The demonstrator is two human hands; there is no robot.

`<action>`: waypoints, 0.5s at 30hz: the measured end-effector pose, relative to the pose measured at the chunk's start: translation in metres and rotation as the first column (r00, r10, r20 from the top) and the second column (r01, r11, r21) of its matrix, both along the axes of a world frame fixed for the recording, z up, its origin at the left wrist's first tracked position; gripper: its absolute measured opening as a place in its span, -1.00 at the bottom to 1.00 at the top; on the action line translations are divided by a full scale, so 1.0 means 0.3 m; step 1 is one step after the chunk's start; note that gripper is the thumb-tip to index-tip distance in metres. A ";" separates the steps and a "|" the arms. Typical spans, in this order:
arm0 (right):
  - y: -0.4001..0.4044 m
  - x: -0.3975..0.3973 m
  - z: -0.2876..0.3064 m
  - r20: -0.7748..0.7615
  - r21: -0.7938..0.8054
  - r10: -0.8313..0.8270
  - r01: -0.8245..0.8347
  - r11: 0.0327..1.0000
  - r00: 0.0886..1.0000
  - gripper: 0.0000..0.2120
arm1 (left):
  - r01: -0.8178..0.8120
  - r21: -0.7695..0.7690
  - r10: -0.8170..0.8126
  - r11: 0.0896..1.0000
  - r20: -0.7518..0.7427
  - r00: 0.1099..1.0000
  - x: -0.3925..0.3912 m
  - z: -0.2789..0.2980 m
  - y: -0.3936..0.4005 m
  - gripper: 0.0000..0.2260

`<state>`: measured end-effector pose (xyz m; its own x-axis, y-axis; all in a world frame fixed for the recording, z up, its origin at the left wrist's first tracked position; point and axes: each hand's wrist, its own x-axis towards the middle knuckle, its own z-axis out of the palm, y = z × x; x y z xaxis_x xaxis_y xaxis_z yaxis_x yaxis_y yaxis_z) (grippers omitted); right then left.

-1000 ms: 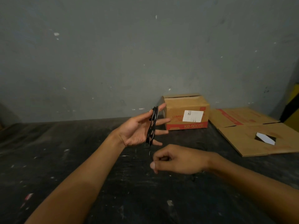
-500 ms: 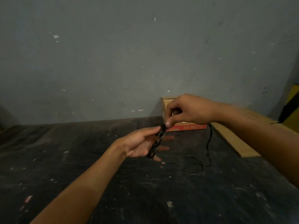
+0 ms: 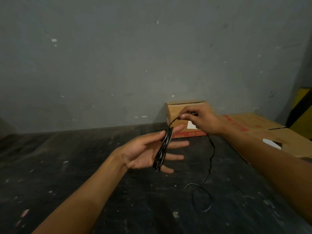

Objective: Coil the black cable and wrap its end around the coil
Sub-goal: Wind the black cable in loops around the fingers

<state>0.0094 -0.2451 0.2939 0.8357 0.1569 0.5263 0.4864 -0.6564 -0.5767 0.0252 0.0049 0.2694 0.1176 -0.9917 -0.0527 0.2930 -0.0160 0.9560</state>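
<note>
My left hand (image 3: pixel 145 153) is held palm up above the dark table, fingers spread, with a coil of black cable (image 3: pixel 162 149) looped around them and pinched by the thumb at the top. My right hand (image 3: pixel 200 119) is higher and to the right, thumb and forefinger pinching the cable strand that runs up from the top of the coil. From under the right hand the loose cable tail (image 3: pixel 211 159) hangs down and ends in a slack loop (image 3: pixel 201 198) on the table.
A small cardboard box (image 3: pixel 175 109) with a red band stands against the grey wall behind my hands. Flattened cardboard (image 3: pixel 270 130) lies at the right. A yellow and black object (image 3: pixel 302 108) is at the far right edge. The dark table (image 3: pixel 84 157) is scuffed and speckled.
My right hand rose from low near the table to above the coil, then drew the strand up and right. The tail now hangs lower into a loop on the table.
</note>
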 end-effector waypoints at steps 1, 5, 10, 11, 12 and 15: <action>-0.004 0.008 -0.037 -0.010 0.032 -0.006 0.006 0.999 1.000 -0.89 | 0.007 -0.019 -0.007 1.000 0.006 1.000 0.000 0.010 0.000 -0.53; 0.013 0.026 -0.195 -0.079 0.292 0.053 -0.028 0.956 0.995 -0.81 | 0.002 -0.081 0.001 0.997 0.040 0.999 0.002 0.054 -0.006 -0.52; 0.119 0.021 -0.388 -0.222 0.478 0.030 0.082 0.874 0.975 -0.76 | -0.065 -0.131 0.074 0.989 0.065 0.995 0.023 0.095 -0.016 -0.52; 0.146 0.016 -0.417 -0.256 0.489 0.051 0.084 0.868 0.965 -0.76 | -0.085 -0.133 0.093 0.987 0.060 0.994 0.030 0.098 -0.015 -0.53; 0.175 0.007 -0.442 -0.288 0.496 0.081 0.077 0.865 0.954 -0.78 | -0.105 -0.138 0.113 0.985 0.049 0.992 0.038 0.100 -0.012 -0.54; 0.252 -0.038 -0.493 -0.337 0.488 0.158 0.028 0.872 0.928 -0.81 | -0.169 -0.171 0.173 0.971 0.008 0.985 0.069 0.106 -0.003 -0.55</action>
<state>-0.0022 -0.1695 0.1459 0.9754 0.0260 0.2190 0.2191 -0.2291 -0.9484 0.0459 0.0041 0.3010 0.2858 -0.9509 0.1188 0.2555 0.1951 0.9469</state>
